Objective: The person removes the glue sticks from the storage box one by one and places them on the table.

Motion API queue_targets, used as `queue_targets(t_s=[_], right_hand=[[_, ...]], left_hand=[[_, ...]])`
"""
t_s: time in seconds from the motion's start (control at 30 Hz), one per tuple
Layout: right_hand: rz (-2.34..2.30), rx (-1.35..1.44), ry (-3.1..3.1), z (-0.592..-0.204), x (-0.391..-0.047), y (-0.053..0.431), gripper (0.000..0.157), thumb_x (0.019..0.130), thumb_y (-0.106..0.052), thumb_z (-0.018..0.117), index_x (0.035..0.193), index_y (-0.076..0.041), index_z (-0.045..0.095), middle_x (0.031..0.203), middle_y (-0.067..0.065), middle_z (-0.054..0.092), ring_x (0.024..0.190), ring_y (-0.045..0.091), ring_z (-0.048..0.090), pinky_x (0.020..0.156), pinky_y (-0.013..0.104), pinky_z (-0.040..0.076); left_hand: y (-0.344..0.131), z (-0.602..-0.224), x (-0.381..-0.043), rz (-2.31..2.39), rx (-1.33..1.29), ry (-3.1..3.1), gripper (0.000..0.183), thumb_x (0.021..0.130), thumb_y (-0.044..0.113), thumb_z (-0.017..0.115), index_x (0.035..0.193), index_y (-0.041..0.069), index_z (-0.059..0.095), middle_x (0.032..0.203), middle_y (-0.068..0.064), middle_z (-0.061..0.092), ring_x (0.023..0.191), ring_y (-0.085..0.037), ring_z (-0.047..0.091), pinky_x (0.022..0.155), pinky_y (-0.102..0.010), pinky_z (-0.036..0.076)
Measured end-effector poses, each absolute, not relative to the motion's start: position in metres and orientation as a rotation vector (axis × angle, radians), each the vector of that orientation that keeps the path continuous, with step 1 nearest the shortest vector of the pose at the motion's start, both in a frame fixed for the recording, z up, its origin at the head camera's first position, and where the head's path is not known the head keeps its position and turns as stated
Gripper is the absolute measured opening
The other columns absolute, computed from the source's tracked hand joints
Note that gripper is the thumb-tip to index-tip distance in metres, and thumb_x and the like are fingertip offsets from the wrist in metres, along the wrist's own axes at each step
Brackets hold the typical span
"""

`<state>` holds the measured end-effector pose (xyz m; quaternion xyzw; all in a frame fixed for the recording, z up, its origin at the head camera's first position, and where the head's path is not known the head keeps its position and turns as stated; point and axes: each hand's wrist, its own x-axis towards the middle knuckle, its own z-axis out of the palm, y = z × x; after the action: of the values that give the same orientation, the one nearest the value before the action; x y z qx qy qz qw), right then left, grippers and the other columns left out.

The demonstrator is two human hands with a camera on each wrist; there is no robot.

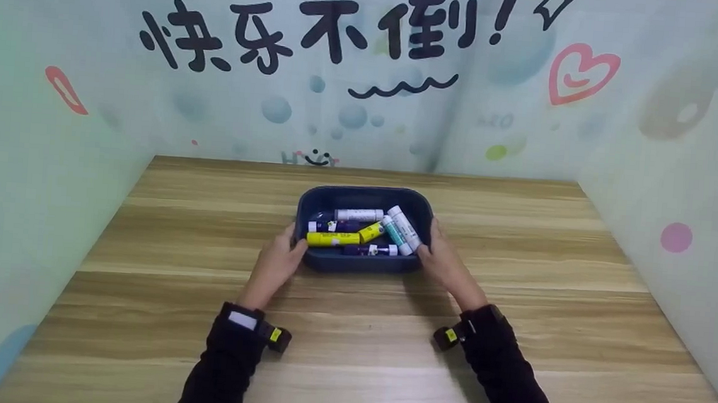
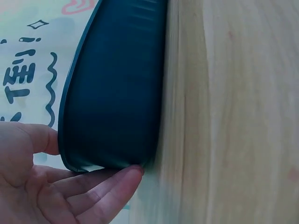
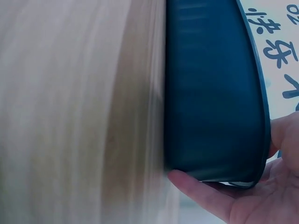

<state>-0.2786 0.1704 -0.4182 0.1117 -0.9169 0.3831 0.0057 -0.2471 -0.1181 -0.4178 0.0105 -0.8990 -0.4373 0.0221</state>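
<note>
Blue bin (image 1: 361, 264) holds several tubes (image 1: 333, 239); 2 hands (image 1: 278, 256) grip its opposite ends.

Dark blue rectangular bin (image 1: 361, 264), rounded corners, open top facing up, long sides crosswise, placed at far half of wood-grain tabletop (image 1: 348, 359). Contains, all lying on their sides: long yellow tube (image 1: 333, 239); shorter yellow tube (image 1: 371, 231), angled, end toward the first; two dark purple tubes (image 1: 359, 250), white-ended; crosswise white tube (image 1: 360, 215), at back; slanted white tube (image 1: 404, 227) beside white-and-teal tube (image 1: 398, 234), at right.
</note>
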Motion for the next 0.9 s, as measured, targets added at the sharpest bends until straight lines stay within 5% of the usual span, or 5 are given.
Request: queue_targets(t_s=[0.2, 0.43, 0.7, 0.9], right_hand=[[1.139, 0.355, -2.906, -0.411, -0.272, 0.17, 0.067, 0.09, -0.008, 0.044, 0.146, 0.006, 0.01, 0.146, 0.03, 0.028, 0.128, 0.04, 0.039, 0.11, 0.049, 0.027], [0.942, 0.355, -2.982, -0.404, -0.267, 0.168, 0.063, 0.088, -0.006, 0.048, 0.141, 0.012, 0.019, 0.136, 0.035, 0.038, 0.123, 0.043, 0.044, 0.106, 0.051, 0.033], [0.751, 0.34, -3.107, -0.397, -0.257, 0.168, 0.061, 0.092, -0.012, 0.047, 0.136, 0.018, 0.018, 0.103, 0.036, 0.057, 0.085, 0.038, 0.06, 0.075, 0.048, 0.051], [0.656, 0.403, -3.13, -0.39, -0.249, 0.17, 0.051, 0.089, -0.012, 0.049, 0.125, 0.018, 0.028, 0.084, 0.025, 0.058, 0.068, 0.03, 0.057, 0.062, 0.045, 0.051]], left_hand=[[-0.12, -0.41, -0.242, -1.24, -0.02, -2.853, 0.05, 0.089, 0.019, 0.046, 0.133, -0.004, 0.044, 0.112, -0.022, 0.059, 0.086, -0.028, 0.053, 0.08, -0.043, 0.046], [-0.121, -0.4, -0.236, -1.1, -0.048, -3.01, 0.046, 0.09, 0.019, 0.048, 0.127, -0.008, 0.046, 0.108, -0.023, 0.06, 0.082, -0.027, 0.055, 0.076, -0.041, 0.048], [-0.12, -0.391, -0.227, -1.041, -0.049, -3.147, 0.04, 0.092, 0.02, 0.049, 0.122, -0.007, 0.047, 0.079, -0.013, 0.059, 0.058, -0.019, 0.055, 0.051, -0.028, 0.045], [-0.12, -0.385, -0.222, -0.993, -0.099, -3.194, 0.042, 0.09, 0.019, 0.051, 0.121, -0.01, 0.047, 0.09, -0.014, 0.059, 0.069, -0.02, 0.055, 0.06, -0.03, 0.047]])
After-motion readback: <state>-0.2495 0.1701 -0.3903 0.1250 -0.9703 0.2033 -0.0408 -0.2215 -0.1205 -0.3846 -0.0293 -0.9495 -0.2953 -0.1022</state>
